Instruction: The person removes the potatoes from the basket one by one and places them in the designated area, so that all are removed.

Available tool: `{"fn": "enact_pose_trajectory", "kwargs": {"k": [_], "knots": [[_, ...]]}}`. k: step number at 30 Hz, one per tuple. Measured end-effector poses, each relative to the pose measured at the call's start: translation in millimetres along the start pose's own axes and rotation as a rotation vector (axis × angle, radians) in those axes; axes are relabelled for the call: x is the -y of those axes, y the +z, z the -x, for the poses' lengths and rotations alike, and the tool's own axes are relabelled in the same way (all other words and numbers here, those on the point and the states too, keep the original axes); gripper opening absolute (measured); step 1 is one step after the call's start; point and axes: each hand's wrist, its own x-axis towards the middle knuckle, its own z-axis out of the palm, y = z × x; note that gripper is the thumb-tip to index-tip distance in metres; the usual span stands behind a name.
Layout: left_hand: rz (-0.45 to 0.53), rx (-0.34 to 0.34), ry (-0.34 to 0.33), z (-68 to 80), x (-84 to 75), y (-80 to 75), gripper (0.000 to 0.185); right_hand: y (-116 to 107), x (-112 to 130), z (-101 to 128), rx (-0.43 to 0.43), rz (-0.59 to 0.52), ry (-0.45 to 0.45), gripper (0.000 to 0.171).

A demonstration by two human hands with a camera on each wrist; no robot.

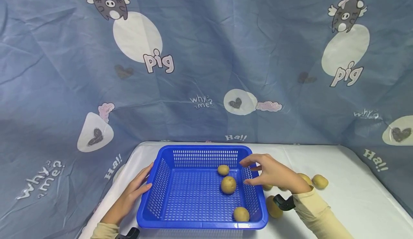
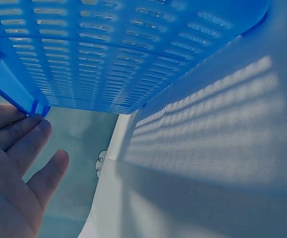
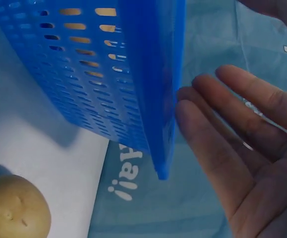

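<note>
A blue plastic basket [image 1: 201, 224] with slotted walls stands on the white table, holding a small potato [image 1: 223, 170], a larger potato [image 1: 228, 185] and one at the near right corner, a round potato [image 1: 241, 214]. My left hand [image 1: 133, 192] rests its fairly straight fingers against the basket's left rim; in the left wrist view these fingertips [image 2: 41, 124] meet the rim. Over the right rim reaches my right hand [image 1: 269, 171], thumb and fingers spread apart with nothing between them. The right wrist view shows its fingers [image 3: 207, 134] close beside the rim.
Several potatoes lie on the white table [image 1: 348, 203] right of the basket, among them a far potato [image 1: 320, 181] and a near potato [image 1: 274, 207], partly under the right forearm. A blue printed cloth [image 1: 200, 70] hangs behind the table.
</note>
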Motion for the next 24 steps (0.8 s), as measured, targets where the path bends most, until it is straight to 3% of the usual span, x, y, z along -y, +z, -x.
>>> {"fn": "enact_pose_trajectory", "kwargs": {"k": [13, 24], "knots": [[-0.045, -0.01, 0.043, -2.2, 1.1, 0.6, 0.063, 5.2, 4.9, -24.8, 0.09, 0.106, -0.012, 0.052], [-0.033, -0.014, 0.016, -1.5, 1.4, 0.6, 0.063, 9.7, 17.7, -43.2, 0.173, 0.198, -0.025, 0.05]]}}
